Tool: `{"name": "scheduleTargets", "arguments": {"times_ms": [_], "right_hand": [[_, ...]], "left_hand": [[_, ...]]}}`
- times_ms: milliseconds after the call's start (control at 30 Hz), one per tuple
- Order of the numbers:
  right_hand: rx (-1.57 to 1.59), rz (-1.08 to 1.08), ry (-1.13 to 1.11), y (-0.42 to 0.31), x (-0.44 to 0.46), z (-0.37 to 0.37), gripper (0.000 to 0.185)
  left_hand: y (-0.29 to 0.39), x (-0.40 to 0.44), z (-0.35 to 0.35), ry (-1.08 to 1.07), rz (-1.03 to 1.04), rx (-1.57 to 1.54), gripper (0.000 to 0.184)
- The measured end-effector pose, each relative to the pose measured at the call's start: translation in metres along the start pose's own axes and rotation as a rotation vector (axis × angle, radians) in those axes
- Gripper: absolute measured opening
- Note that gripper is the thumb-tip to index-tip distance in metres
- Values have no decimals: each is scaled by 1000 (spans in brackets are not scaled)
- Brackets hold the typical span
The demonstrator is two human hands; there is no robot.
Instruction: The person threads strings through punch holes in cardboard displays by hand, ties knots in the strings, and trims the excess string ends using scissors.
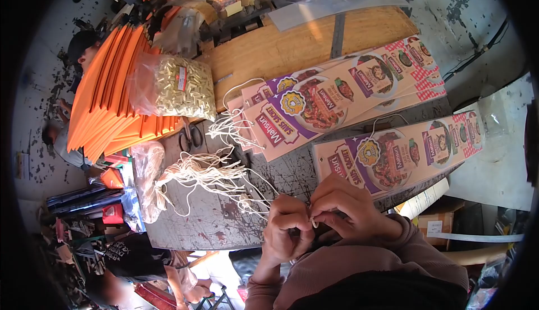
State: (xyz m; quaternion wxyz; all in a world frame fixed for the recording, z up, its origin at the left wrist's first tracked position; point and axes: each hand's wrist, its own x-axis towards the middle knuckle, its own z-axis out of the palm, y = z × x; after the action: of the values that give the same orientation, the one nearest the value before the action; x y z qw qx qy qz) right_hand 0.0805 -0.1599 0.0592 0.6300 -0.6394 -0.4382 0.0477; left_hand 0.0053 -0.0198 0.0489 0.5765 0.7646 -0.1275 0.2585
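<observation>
Cream-white thin cord [314, 224] sits pinched between two bare hands at the near edge of a scuffed grey table [216, 228].

Fingertips of the left hand [288, 228] and right hand [347, 204] close on the cord, its short visible bit lying between them; the rest is hidden. It looks light, limp and soft, likely best gripped near its end. Loose cream-white strings [210, 170] lie left, and pink printed cards [401, 152] just beyond the right hand.

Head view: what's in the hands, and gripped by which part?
A pale cord, a short bit of it pinched in the fingers of the left hand and right hand; whether that's its end can't be told.
</observation>
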Motion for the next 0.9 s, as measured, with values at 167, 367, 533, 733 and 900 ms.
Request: {"name": "scheduleTargets", "arguments": {"times_ms": [167, 367, 533, 733, 900], "right_hand": [[-64, -50, 141, -1, -3, 13, 19], [-9, 66, 124, -10, 0, 1, 19], [-116, 39, -82, -11, 3, -13, 23], [-104, 128, -137, -15, 1, -16, 25], [-253, 115, -93, -13, -5, -7, 23]], "left_hand": [[5, -1, 13, 137, 20, 129, 27], [0, 3, -2, 65, 24, 30, 32], [3, 10, -13, -98, 62, 207, 36], [3, 12, -16, -151, 70, 260, 36], [2, 14, -18, -224, 119, 346, 34]]}}
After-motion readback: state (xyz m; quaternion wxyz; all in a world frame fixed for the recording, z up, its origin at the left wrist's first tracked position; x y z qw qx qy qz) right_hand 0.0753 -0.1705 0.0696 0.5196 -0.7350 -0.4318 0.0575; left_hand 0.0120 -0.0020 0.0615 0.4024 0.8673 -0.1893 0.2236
